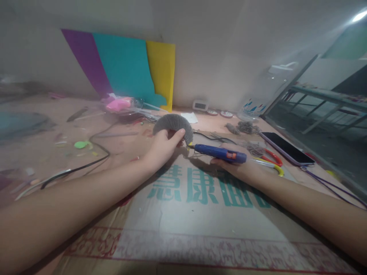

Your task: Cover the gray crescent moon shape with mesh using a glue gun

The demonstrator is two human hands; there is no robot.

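My left hand (167, 147) grips a grey, curved piece wound with yarn (174, 122), thumb on its near side. That piece is held up above the cardboard, and a bit of yellow shows at its right end. In my right hand (229, 162) is a blue glue gun (219, 152) with an orange part near its back end. Its nozzle points left and meets, or nearly meets, the yellow end of the yarn-wound piece; I cannot tell if they touch. The fingers of my right hand are partly hidden beneath the glue gun.
Printed cardboard (189, 225) covers the table under my hands. Scissors with red and yellow handles (276, 164), a phone (286, 148) and grey yarn (246, 126) lie at right. A clear plastic bottle (252, 109) stands behind them. A black cable (100, 158) crosses the left side.
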